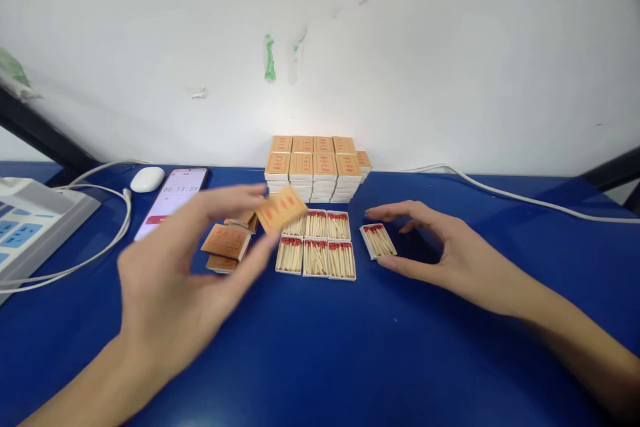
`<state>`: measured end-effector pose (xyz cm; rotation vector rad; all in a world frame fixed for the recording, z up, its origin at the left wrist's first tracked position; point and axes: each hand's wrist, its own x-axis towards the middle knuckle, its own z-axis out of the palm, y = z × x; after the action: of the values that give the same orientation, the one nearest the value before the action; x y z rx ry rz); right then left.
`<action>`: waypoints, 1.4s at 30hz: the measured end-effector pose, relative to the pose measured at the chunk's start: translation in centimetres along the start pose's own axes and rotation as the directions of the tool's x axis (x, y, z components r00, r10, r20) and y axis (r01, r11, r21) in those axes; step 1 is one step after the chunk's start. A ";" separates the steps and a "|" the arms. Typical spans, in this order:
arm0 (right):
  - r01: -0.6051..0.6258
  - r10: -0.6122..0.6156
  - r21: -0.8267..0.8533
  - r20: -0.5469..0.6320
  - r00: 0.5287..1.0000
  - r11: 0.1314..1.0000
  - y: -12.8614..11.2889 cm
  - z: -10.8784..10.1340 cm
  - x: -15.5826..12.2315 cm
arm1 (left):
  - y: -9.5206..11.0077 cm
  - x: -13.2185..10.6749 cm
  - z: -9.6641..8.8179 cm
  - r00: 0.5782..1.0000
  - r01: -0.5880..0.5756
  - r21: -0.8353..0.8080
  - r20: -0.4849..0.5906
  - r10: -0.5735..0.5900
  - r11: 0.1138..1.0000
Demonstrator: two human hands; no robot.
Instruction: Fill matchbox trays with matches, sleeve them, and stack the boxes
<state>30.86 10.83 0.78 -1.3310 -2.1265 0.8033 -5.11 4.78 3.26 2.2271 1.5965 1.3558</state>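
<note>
My left hand (pixel 185 267) is raised above the blue table (pixel 320 347) and pinches an orange matchbox sleeve (pixel 281 209) between thumb and fingertips. My right hand (pixel 430 247) rests on the table, its fingers curved around an open white tray of red-tipped matches (pixel 379 241), fingertips touching the tray's edges. Between the hands, several open trays of matches (pixel 316 245) lie side by side in two rows. A few empty orange sleeves (pixel 227 245) are piled under my left fingers.
A block of stacked closed matchboxes (pixel 315 168) stands against the white wall. A phone showing a timer (pixel 173 200), a white earbud case (pixel 147 179), a power strip (pixel 30 220) and white cables (pixel 500 193) lie on the table.
</note>
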 end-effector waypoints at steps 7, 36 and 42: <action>0.075 -0.076 -0.049 -0.019 0.997 0.996 -0.5 0.9 0.2 | 3.0 -2.8 0.7 0.737 -0.344 -0.320 0.491 0.465 0.883; 0.036 -0.066 -0.181 -0.162 0.985 0.983 -0.9 0.6 -0.4 | 2.9 -3.9 1.4 0.822 -0.307 -0.163 0.451 0.348 0.938; 0.188 -0.204 -0.106 -0.169 0.964 0.977 -2.8 0.8 -1.4 | 3.3 -3.6 1.6 0.967 -0.119 -0.028 0.225 0.122 0.993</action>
<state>29.14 8.40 2.06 -1.1655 -2.1289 0.4946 -1.85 1.03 1.89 2.4043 1.3918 1.0858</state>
